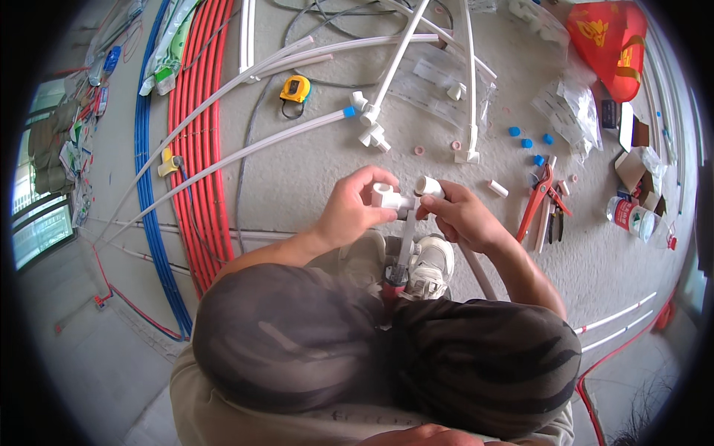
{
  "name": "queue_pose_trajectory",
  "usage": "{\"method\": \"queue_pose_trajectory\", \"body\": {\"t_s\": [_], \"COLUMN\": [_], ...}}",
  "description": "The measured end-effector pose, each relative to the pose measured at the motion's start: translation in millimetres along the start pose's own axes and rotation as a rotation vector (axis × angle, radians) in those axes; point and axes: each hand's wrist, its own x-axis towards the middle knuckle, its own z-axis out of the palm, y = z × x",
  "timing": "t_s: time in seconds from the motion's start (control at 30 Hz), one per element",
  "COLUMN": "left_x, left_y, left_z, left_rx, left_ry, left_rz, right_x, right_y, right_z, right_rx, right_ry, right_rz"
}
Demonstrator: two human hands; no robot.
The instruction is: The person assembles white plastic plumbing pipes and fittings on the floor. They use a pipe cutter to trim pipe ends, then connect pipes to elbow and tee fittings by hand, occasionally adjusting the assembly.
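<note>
My left hand (355,204) grips a white plastic tee fitting (388,197) by its left end. My right hand (461,215) pinches a short white elbow fitting (429,186) against the tee's right side. A grey-white pipe (406,238) runs down from the fitting toward a red-tipped tool (393,281) between my knees. Both hands are held above my white shoes (433,264), over the concrete floor.
Long white pipes (245,152) with fittings lie ahead, beside red hoses (202,134) and blue hoses (145,178) at left. A yellow tape measure (295,89), red pipe cutters (541,195), blue caps (526,143), a bottle (631,215) and a red bag (610,44) are scattered around.
</note>
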Motion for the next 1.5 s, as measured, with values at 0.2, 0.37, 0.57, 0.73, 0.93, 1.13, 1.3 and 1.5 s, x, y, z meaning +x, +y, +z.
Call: {"method": "queue_pose_trajectory", "body": {"t_s": [0.2, 0.37, 0.57, 0.73, 0.93, 1.13, 1.3, 1.5], "left_x": [-3, -12, -2, 10, 14, 20, 25, 27], "left_y": [-15, -15, -33, -41, -50, -83, -83, -87], "left_z": [15, 14, -14, -33, -35, -34, -30, -26], "left_rx": [0.58, 0.47, 0.357, -0.036, -0.182, -0.11, -0.107, -0.117], "left_ry": [-0.006, 0.015, 0.101, -0.019, -0.031, -0.026, -0.055, -0.085], "left_rz": [0.755, 0.655, 0.325, -0.04, -0.091, -0.003, -0.02, 0.002], "right_x": [2, -10, -14, -18, -20, -10, -1, 3], "right_y": [2, -4, 15, 40, 73, 86, 87, 79], "right_z": [8, 16, -8, -28, -26, -19, -23, -27], "right_rx": [0.132, -0.153, -0.048, -0.036, 0.085, 0.009, 0.077, 0.111], "right_ry": [-0.071, 0.044, 0.094, 0.029, 0.071, 0.081, 0.061, 0.008], "right_rz": [0.114, -0.029, -0.001, 0.011, 0.109, 0.151, 0.192, 0.207]}}
